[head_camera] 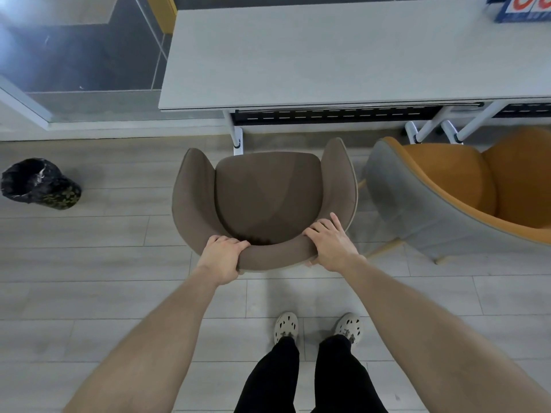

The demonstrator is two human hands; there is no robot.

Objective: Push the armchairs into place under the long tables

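A brown armchair (267, 192) stands on the floor facing the long white table (313, 55), its seat front close to the table's near edge and just in front of a white table leg (237, 135). My left hand (222, 257) grips the left part of the chair's curved backrest. My right hand (331, 242) holds the right part of the same backrest, fingers spread over the top. To the right stands an orange and grey armchair (453, 192), turned at an angle, close beside the brown one.
A black bin with a bag (38, 183) sits on the wooden floor at the left. More white table legs (432, 129) stand behind the orange chair. A blue and red sign (524, 7) lies at the table's far right. My feet (316, 326) are behind the chair.
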